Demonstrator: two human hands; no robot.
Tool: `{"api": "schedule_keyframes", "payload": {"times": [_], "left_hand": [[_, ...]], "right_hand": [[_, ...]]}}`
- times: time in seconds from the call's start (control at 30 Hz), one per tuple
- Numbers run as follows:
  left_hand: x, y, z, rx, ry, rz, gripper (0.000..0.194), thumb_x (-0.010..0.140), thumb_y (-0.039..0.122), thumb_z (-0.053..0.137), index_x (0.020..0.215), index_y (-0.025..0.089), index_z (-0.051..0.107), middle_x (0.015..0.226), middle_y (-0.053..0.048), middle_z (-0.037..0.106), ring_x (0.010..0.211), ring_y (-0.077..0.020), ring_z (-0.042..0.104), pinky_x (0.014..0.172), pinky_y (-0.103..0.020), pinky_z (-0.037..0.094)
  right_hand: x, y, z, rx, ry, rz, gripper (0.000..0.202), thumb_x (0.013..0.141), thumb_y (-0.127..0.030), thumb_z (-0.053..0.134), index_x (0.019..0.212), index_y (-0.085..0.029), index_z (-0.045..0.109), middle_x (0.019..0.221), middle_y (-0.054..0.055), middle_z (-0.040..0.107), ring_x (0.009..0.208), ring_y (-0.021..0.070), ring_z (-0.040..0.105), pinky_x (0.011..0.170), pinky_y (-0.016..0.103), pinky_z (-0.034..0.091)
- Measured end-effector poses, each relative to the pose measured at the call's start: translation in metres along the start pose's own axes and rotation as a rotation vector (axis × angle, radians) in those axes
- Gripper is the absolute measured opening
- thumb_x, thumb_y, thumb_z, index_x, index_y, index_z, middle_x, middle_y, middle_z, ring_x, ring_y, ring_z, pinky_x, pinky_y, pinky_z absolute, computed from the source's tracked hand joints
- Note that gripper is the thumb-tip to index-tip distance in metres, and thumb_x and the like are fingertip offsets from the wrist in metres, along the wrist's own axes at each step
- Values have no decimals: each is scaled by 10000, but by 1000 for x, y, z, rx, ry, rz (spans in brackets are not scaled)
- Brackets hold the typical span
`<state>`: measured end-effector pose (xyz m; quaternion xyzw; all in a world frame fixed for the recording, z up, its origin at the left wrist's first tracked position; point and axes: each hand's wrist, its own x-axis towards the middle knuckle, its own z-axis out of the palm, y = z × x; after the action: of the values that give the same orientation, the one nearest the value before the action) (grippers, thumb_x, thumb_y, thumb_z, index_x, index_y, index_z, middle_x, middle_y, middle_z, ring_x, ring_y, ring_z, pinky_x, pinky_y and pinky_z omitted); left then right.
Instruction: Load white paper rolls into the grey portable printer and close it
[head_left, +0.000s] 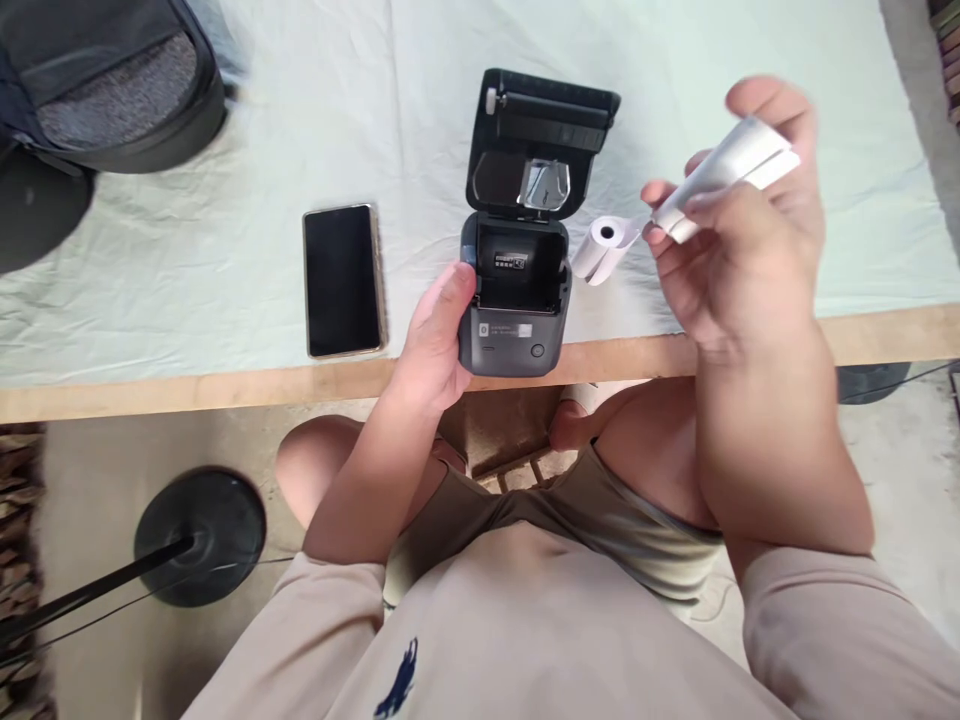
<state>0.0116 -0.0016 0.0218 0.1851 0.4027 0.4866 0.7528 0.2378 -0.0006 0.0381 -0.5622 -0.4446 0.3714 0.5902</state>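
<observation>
A dark portable label printer (513,343) rests in my left hand (437,335), whose thumb lies along its left side near the table's front edge. Its lid (536,140) is swung up and back, and the paper bay (517,270) shows a small printed label inside and no roll. To the right, my right hand (750,230) is closed round a white paper roll (724,175) with a loose flap, held above the table. Between the printer and that hand, a smaller white paper roll (604,245) with a dark core lies on the cloth.
A smartphone (343,280) with a dark screen lies left of the printer. At the upper left sits a black bag (127,110). Pale cloth (420,60) covers the table, with a bare wooden front edge (330,375). A round black stand base (201,535) is on the floor.
</observation>
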Motion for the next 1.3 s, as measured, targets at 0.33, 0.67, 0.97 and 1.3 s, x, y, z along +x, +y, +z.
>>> {"api": "schedule_keyframes", "payload": {"times": [0.33,0.67,0.97,1.3], "left_hand": [[-3,-4,-4,124,-181,107,145,1077,343,641,1084,249,751,1078,-24,857,1362,-286,753,1051,-347,664],[8,-10,-17,121,-267,171,321,961,525,823,1115,247,775,1128,-28,829,1389,-323,713,1088,-379,635],[8,-11,-17,132,-311,150,425,882,580,892,1121,257,752,1054,-39,821,1268,-316,767,923,-350,680],[10,-7,-24,121,-235,144,358,848,449,930,1069,226,757,959,8,794,878,-168,765,758,-276,623]], "right_hand": [[-43,-21,43,-781,-292,-506,479,854,-163,644,1284,-372,597,1208,13,784,1038,284,761,886,443,621],[-43,-7,50,-1031,-206,-637,178,1078,-308,527,1085,-250,695,1097,78,835,1056,306,772,911,438,505],[-36,-6,47,-1045,-285,-603,128,994,-165,563,951,-248,651,1057,37,831,910,238,749,896,391,454],[-49,-1,45,-799,-281,-973,167,1059,-382,708,960,-247,705,992,3,865,983,219,824,857,389,483]]}}
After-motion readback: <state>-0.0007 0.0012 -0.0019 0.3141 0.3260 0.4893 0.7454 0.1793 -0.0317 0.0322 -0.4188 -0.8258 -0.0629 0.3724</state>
